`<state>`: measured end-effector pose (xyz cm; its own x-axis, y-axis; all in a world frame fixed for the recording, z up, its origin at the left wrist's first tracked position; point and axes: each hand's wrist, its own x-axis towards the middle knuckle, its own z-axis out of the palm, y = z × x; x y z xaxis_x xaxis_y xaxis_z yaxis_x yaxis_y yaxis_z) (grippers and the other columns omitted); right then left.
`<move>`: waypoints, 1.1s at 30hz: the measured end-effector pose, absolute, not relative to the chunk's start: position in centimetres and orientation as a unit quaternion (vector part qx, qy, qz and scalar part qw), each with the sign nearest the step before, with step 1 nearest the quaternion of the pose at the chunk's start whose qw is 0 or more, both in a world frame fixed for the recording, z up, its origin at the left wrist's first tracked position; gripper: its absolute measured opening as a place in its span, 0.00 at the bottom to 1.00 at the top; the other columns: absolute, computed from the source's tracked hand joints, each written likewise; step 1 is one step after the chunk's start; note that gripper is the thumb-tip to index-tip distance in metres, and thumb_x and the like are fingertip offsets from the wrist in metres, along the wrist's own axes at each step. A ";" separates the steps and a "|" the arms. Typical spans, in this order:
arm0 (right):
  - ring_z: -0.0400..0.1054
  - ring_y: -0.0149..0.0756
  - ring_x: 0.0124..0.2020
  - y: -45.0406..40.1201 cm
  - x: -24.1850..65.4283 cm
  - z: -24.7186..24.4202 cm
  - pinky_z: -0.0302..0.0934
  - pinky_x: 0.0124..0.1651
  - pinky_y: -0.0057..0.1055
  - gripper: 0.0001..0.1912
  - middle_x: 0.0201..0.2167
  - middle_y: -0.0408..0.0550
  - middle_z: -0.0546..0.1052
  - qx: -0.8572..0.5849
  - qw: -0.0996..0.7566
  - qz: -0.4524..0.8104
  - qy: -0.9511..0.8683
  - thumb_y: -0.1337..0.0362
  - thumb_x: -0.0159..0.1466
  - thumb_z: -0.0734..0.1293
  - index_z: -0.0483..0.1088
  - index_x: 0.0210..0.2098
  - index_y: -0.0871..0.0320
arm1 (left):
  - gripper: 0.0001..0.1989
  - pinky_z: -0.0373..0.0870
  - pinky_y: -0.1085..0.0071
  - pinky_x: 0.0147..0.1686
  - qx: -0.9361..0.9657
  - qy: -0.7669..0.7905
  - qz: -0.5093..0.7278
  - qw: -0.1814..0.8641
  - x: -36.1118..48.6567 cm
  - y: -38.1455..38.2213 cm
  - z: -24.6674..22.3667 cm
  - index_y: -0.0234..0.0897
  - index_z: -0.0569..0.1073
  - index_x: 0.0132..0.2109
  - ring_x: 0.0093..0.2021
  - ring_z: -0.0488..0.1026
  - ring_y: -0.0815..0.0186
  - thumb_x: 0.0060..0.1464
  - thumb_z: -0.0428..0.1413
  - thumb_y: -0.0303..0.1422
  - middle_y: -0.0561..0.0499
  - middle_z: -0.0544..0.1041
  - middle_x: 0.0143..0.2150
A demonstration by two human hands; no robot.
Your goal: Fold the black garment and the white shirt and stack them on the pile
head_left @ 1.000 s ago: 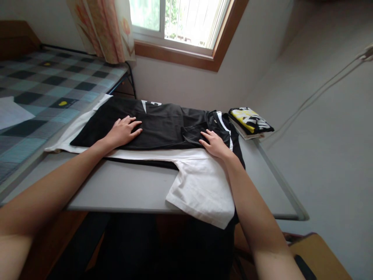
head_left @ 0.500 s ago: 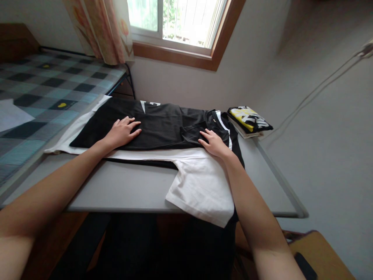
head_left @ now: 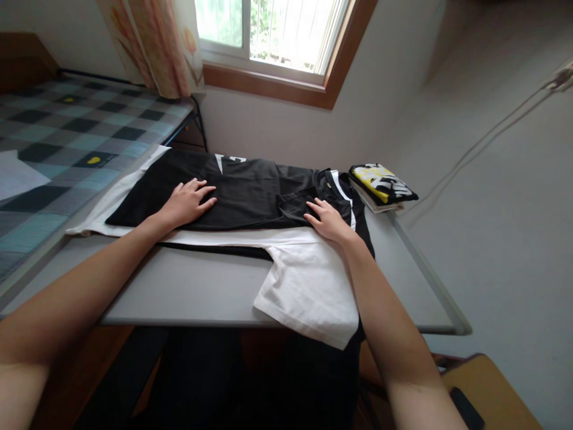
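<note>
A black T-shirt (head_left: 250, 194) with white print at its far edge lies folded lengthwise, its collar toward the right. My left hand (head_left: 190, 202) rests flat on its lower part, fingers spread. Near the collar, my right hand (head_left: 329, 220) lies on the folded-in black sleeve, fingers apart. Beneath the black T-shirt is a white T-shirt (head_left: 308, 280), whose sleeve hangs a little over the table's near edge. More black cloth shows under the white one; how many garments are stacked is hidden.
The grey table (head_left: 192, 283) carries a stack of folded clothes (head_left: 382, 185) at its far right corner. To the left stands a bed with a checked cover (head_left: 102, 134) and white paper (head_left: 20, 176). A wooden stool or chair seat (head_left: 492, 388) stands lower right, beside the wall.
</note>
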<state>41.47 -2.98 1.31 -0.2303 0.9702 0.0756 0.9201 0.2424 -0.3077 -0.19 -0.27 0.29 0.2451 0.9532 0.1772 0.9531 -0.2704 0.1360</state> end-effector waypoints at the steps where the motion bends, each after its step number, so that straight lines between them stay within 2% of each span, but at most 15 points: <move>1: 0.51 0.55 0.73 -3.0 41.5 1.3 0.48 0.73 0.54 0.29 0.72 0.56 0.61 -0.607 0.129 0.100 -0.778 0.53 0.70 0.63 0.66 0.68 0.56 | 0.29 0.51 0.47 0.69 0.789 0.604 0.110 0.000 -0.2 -0.3 0.3 0.43 0.67 0.68 0.73 0.54 0.48 0.66 0.43 0.48 0.43 0.63 0.72; 4: 0.50 0.55 0.73 -2.9 41.6 1.2 0.48 0.73 0.55 0.29 0.71 0.55 0.61 -0.605 0.136 0.103 -0.778 0.52 0.70 0.63 0.67 0.67 0.54 | 0.30 0.51 0.47 0.69 0.790 0.603 0.108 0.000 -0.1 -0.3 0.3 0.41 0.67 0.68 0.74 0.53 0.48 0.66 0.43 0.47 0.42 0.62 0.72; 8: 0.50 0.55 0.73 -2.9 41.6 1.2 0.48 0.73 0.54 0.29 0.72 0.55 0.61 -0.607 0.131 0.103 -0.777 0.52 0.70 0.63 0.67 0.67 0.56 | 0.29 0.51 0.46 0.69 0.788 0.605 0.111 0.001 -0.2 -0.2 0.3 0.44 0.67 0.68 0.74 0.54 0.49 0.66 0.44 0.47 0.44 0.63 0.72; 15: 0.50 0.54 0.74 -3.1 41.4 1.4 0.47 0.73 0.52 0.29 0.72 0.58 0.59 -0.611 0.116 0.096 -0.777 0.54 0.71 0.63 0.65 0.68 0.59 | 0.29 0.51 0.47 0.70 0.789 0.605 0.103 -0.005 0.0 -0.3 0.4 0.39 0.67 0.68 0.74 0.54 0.48 0.67 0.43 0.46 0.41 0.62 0.72; 20: 0.49 0.54 0.74 -3.1 41.2 1.5 0.46 0.74 0.48 0.30 0.72 0.59 0.59 -0.620 0.106 0.096 -0.771 0.55 0.71 0.63 0.65 0.68 0.61 | 0.28 0.51 0.47 0.70 0.787 0.609 0.102 -0.006 0.1 -0.3 0.4 0.40 0.68 0.68 0.74 0.54 0.48 0.67 0.45 0.46 0.41 0.63 0.72; 33: 0.49 0.54 0.74 -2.9 41.5 1.2 0.46 0.73 0.52 0.30 0.72 0.59 0.59 -0.612 0.119 0.100 -0.776 0.52 0.71 0.63 0.65 0.68 0.59 | 0.29 0.51 0.47 0.69 0.791 0.604 0.101 -0.007 0.0 -0.3 0.4 0.40 0.67 0.68 0.74 0.54 0.48 0.67 0.43 0.47 0.41 0.62 0.72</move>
<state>41.47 -2.88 1.20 -0.2235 0.9727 0.0623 0.9253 0.2318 -0.3001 -0.04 -0.31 0.41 0.2500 0.9535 0.1685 0.9562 -0.2705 0.1119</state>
